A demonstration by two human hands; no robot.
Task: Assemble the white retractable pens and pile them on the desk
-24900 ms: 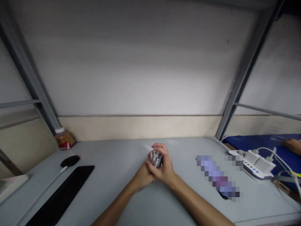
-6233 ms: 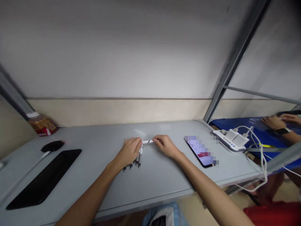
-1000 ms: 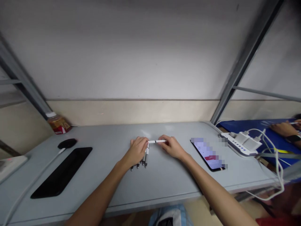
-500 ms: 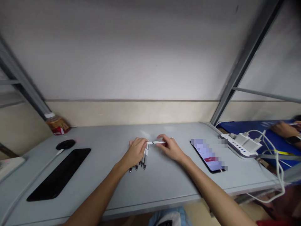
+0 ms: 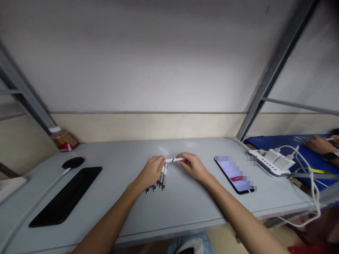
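A white pen (image 5: 171, 160) with a small dark mark lies level between my two hands above the desk. My left hand (image 5: 154, 168) is closed, pinching the pen's left end with thumb and fingertips. Its right end is in the closed fingers of my right hand (image 5: 194, 165), which hide that tip. Just below and partly behind my left hand, several white-and-grey pens (image 5: 163, 178) rest side by side on the desk, their dark tips toward me. My left hand covers the upper parts of some of them.
On the grey desk (image 5: 185, 208), a phone (image 5: 235, 176) and a white power strip (image 5: 270, 164) with plugs lie right. Left are a black slab (image 5: 67, 195), a round black charger (image 5: 73, 162) and a bottle (image 5: 63, 139). Another person's hand (image 5: 319, 144) is over a blue surface.
My right hand's fingers have closed in on the pen's right end, and the pen has turned slightly, its dark mark looking different. My left hand keeps its hold.
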